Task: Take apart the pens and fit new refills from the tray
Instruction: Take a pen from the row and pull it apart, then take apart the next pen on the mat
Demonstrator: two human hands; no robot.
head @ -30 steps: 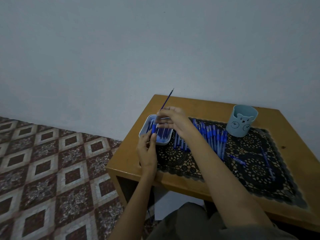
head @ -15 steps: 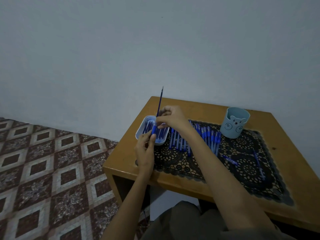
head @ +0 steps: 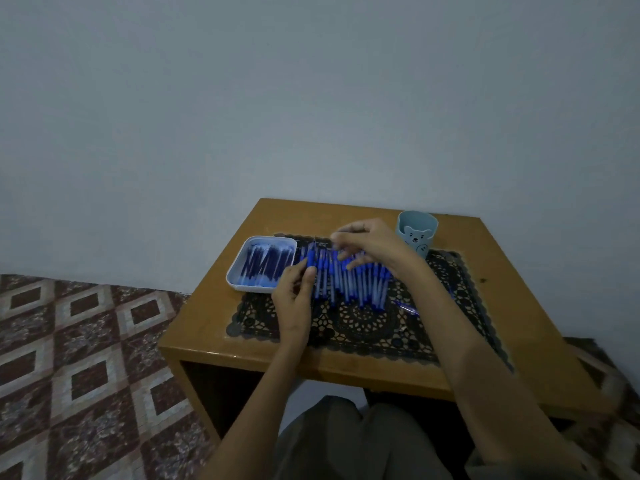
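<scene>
A white tray (head: 237, 274) at the table's back left holds several dark blue refills (head: 266, 268). My left hand (head: 296, 299) grips a clear pen barrel with a blue grip (head: 310, 260), held upright just right of the tray, and a thin refill tip pokes out of its top. My right hand (head: 372, 249) hovers right of that tip, thumb and forefinger close together. Whether they pinch anything is hidden. Beneath it, a row of several blue pens (head: 356, 284) lies on the dark lace mat (head: 363, 327).
A light blue bear-face cup (head: 417, 232) stands at the back right of the small wooden table (head: 207, 334). A loose pen (head: 406, 308) lies on the mat right of the row. Patterned floor tiles lie to the left, a plain wall behind.
The long refill that stuck up from the barrel has gone down into it, leaving only its tip showing. My right hand has come off it to the right, and the camera has tilted.
</scene>
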